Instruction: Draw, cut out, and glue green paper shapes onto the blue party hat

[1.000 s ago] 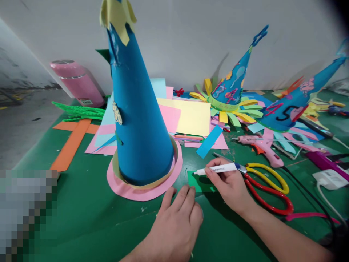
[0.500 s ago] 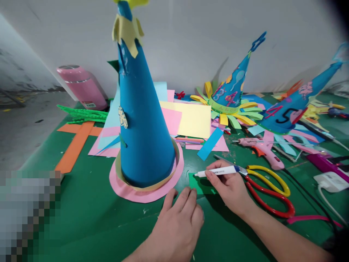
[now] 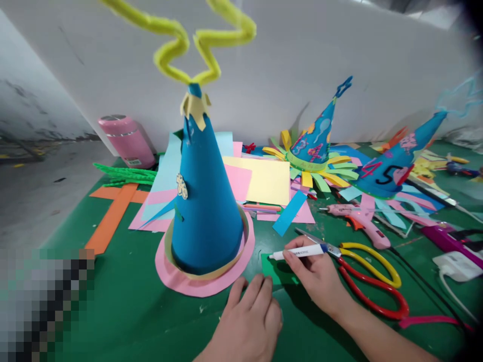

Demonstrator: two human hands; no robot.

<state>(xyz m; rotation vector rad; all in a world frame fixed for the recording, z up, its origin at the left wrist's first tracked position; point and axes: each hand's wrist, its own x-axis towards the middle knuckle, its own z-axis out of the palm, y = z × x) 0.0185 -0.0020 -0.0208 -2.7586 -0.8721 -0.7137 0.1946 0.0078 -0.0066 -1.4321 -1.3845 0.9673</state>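
My right hand [image 3: 316, 271] pinches a white marker [image 3: 298, 252], its tip at the upper left of a small green piece of paper [image 3: 278, 274] on the table. My left hand [image 3: 253, 317] lies palm down, fingers stretched out, with fingertips at the paper's lower left edge; nothing shows in its grasp. Beside them stands a tall blue paper cone hat [image 3: 207, 216] with a pink brim [image 3: 196, 287], topped by a bent yellow pipe cleaner [image 3: 226, 36]. Scissors [image 3: 372, 279] with red and yellow handles lie just right of my right hand.
Behind are coloured paper sheets [image 3: 268, 173] and two decorated cone hats, one with a paper fringe [image 3: 315, 138], another with a number 5 [image 3: 400, 163]. A pink glue gun [image 3: 362, 221] lies right. Left are a pink bottle [image 3: 128, 143], green pipe cleaners [image 3: 124, 175] and orange strips [image 3: 113, 216].
The view has tilted upward, so everything sits lower and the yellow pipe cleaner on the hat shows. Both hands and the marker stay about where they were on the green paper.
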